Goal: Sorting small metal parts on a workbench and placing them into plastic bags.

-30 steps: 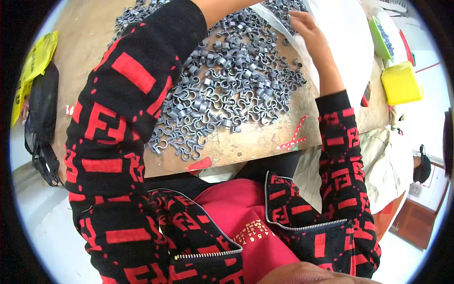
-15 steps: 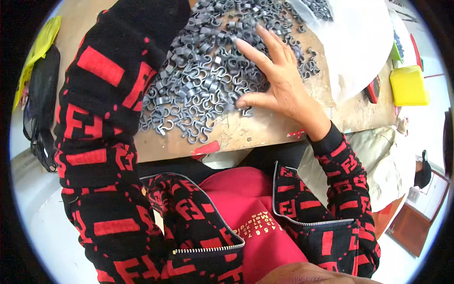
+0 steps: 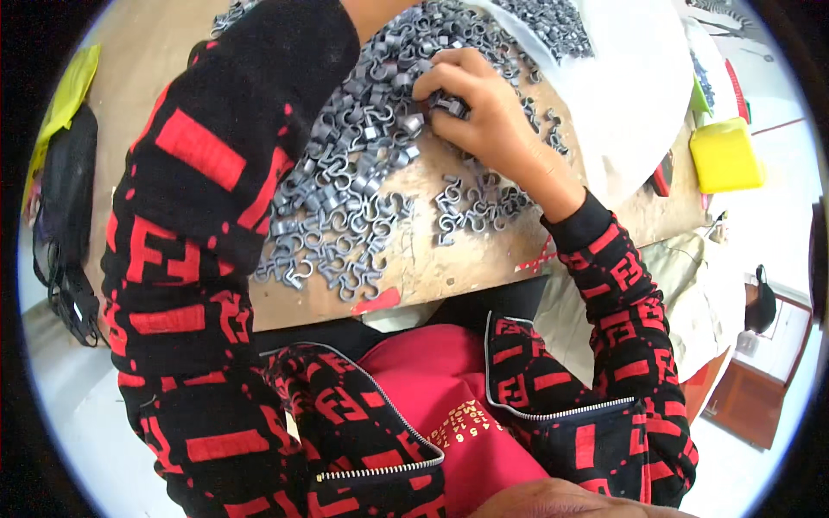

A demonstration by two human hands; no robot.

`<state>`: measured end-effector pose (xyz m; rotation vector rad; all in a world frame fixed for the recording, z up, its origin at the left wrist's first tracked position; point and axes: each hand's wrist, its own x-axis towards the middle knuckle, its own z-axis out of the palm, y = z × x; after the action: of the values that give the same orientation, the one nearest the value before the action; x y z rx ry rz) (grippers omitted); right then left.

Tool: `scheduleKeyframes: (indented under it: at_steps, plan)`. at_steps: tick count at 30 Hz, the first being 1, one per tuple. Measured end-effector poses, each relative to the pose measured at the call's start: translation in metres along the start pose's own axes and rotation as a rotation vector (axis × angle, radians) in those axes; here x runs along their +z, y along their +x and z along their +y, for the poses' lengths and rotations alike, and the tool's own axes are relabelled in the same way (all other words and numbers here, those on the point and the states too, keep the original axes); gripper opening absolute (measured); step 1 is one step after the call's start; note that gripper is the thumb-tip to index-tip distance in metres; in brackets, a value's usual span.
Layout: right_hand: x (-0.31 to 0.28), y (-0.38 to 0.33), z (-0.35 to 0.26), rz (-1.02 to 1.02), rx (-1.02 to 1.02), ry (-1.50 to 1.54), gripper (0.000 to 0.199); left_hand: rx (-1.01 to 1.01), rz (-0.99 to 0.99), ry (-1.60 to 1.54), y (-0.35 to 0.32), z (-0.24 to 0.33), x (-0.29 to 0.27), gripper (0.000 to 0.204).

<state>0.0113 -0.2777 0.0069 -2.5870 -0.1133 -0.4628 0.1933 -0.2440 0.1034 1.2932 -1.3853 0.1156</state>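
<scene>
Worn wooden tabletop (image 3: pixel 449 268) partly covered by black-and-red patterned left sleeve (image 3: pixel 216 198). Left hand cut off at upper edge; grip cannot be told. Heap of small grey plastic hook clips (image 3: pixel 345 198) spread mid-table, far part hidden behind sleeve. White sheet (image 3: pixel 630 95) and yellow plastic box (image 3: pixel 725 155) seen at right. Right hand (image 3: pixel 479 116) laid on heap, fingers curled narrow, few clips pinched at fingertips.

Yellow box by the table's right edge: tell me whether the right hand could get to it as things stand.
Probably yes: the right hand sits on the grey clips, and only the white sheet lies between it and the yellow box.
</scene>
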Motion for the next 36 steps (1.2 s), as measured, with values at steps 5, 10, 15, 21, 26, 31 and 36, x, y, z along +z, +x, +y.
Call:
scheduleKeyframes:
  at_steps: [5,10,15,21,26,31,36]
  plan:
    - [-0.07,0.044,0.05,0.198,-0.062,-0.044,0.021,0.003,0.064,-0.074,0.002,-0.001,0.011,0.031]
    - [-0.109,0.072,0.098,0.19,0.575,-0.098,0.027,-0.06,0.014,-0.034,0.002,0.0,0.012,0.03]
    - [-0.061,0.054,0.08,0.382,-0.236,0.454,0.034,0.018,0.03,0.079,0.008,-0.014,0.001,0.029]
    - [0.022,0.036,-0.03,0.046,-0.229,-0.191,0.075,-0.005,0.034,-0.009,0.019,0.008,-0.008,0.028]
    - [0.03,0.048,-0.033,0.032,-0.121,-0.179,0.062,-0.038,0.006,-0.021,0.024,0.021,-0.004,0.029]
    - [0.046,0.052,-0.026,0.162,-0.113,-0.016,0.041,-0.045,-0.043,0.035,0.01,0.012,0.005,0.03]
    - [0.028,0.057,-0.001,0.183,-0.055,0.239,0.025,-0.111,-0.052,-0.071,0.006,0.018,0.005,0.03]
